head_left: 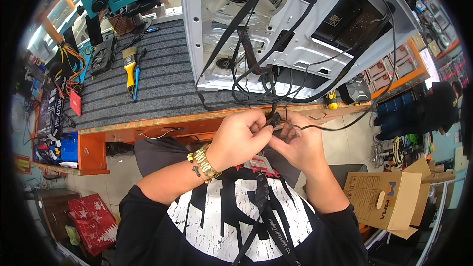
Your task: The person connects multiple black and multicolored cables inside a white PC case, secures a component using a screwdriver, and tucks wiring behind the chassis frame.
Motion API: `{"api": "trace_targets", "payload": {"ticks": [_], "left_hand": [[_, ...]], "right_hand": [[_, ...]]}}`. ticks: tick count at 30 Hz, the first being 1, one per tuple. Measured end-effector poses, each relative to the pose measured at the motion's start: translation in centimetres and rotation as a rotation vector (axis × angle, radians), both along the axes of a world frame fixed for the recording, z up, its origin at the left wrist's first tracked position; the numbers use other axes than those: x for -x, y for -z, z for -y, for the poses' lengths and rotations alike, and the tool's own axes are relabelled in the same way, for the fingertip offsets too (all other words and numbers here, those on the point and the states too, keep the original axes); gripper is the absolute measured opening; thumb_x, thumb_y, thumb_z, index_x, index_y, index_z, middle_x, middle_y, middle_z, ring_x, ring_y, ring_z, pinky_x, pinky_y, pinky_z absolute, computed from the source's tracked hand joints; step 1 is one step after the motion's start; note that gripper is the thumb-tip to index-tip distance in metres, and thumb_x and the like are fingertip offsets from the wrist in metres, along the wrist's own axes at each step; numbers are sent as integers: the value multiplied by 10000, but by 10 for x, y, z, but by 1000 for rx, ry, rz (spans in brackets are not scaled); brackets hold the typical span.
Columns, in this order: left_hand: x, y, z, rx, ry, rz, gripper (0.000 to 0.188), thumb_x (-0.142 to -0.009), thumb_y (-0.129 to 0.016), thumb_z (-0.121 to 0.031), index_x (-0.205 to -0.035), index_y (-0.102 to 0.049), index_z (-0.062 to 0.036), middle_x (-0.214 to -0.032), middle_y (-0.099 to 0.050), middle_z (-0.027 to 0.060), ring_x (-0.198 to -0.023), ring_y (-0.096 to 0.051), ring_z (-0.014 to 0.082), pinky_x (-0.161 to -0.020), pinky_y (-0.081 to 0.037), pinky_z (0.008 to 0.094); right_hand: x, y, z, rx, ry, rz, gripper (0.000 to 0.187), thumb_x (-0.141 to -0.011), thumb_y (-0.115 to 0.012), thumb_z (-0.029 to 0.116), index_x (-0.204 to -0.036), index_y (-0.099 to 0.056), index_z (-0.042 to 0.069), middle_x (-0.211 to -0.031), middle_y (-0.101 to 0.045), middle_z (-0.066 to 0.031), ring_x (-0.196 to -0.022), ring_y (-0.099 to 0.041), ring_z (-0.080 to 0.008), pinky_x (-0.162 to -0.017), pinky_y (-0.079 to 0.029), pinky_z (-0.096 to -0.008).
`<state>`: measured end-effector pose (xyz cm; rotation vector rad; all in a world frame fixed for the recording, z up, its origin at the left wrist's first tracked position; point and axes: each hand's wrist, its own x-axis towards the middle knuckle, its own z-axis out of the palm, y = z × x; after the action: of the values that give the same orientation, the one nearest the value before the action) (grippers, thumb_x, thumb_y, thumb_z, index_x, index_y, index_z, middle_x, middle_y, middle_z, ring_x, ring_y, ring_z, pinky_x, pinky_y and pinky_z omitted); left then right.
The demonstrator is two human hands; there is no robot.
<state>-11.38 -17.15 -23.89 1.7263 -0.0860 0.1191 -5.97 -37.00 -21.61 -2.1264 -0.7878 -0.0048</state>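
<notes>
Just in front of the bench edge, my left hand [240, 137] and my right hand [303, 144] meet with fingertips pinched. Between them is a small black cable connector [274, 119], partly hidden by my fingers. Black cables [300, 99] run from it up into a white computer case [196, 32] that stands open on the bench. Inside the case show clear fans [261, 0] and a dark board [347, 19] behind a cutout. One thin black cable [345, 127] loops out to the right of my right hand.
On the grey ribbed mat [165, 79] lie a yellow paint brush [129, 71] and a slim blue tool [136, 81]. A yellow-black screwdriver [331, 101] rests by the case. A graphics card [103, 54] is at the left. An open cardboard box [367, 199] stands lower right. Another person [419, 113] is at far right.
</notes>
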Motion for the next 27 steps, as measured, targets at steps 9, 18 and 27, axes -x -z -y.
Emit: {"api": "trace_targets", "payload": {"ticks": [9,18,27], "left_hand": [[-2,-4,-2,186,187,-102,288,-1076,-627,-280,-940,-647,-27,-733,-590,2,-615,-523,87,-558,-435,280],[0,23,18,560,348,-322,435,-1190,-406,-379,-1196,-650,-18,-957,-600,-30,-799,-526,31,-709,-475,220],[9,13,-14,173,273,-353,589,-1165,-425,-466,-953,-720,-2,-775,-657,20,-670,-607,104,-639,-514,269]], "right_hand": [[-6,-5,-5,-68,-26,-8,512,-740,-903,143,-1193,-722,-12,-862,-725,-94,-665,-684,-167,-605,-557,-302],[-7,3,-4,-84,-126,388,472,-748,-892,158,-1165,-733,5,-857,-741,-84,-686,-721,-173,-645,-587,-309],[-10,4,11,-34,-148,350,461,-715,-886,122,-1117,-749,-58,-1042,-807,-152,-868,-784,-223,-819,-607,-315]]}}
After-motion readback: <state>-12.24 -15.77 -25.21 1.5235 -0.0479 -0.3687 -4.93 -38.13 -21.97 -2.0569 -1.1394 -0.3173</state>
